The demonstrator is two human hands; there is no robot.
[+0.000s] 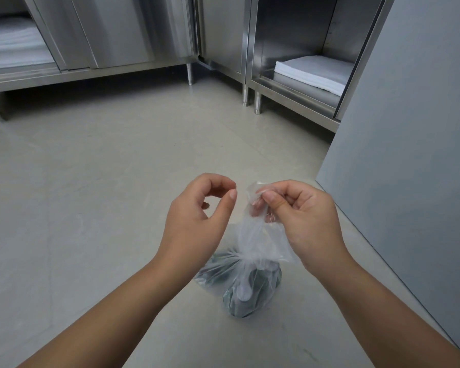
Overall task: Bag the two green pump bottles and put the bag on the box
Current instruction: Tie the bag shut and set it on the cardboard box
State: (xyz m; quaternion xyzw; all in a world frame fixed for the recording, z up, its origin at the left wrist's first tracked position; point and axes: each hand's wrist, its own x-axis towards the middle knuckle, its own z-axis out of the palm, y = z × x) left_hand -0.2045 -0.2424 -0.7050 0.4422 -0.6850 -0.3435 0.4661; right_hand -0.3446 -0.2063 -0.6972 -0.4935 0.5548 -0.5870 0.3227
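Two green pump bottles point(250, 290) sit inside the clear bag point(252, 243), which hangs above the floor point(91, 181). Our right hand point(303, 216) pinches the bag's gathered top; our left hand point(197, 216), just beside it, is curled, holding nothing.

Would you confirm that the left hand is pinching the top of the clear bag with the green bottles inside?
Not quite: the head view shows the right hand pinching the top of the clear bag. The left hand holds nothing. The green bottles are inside.
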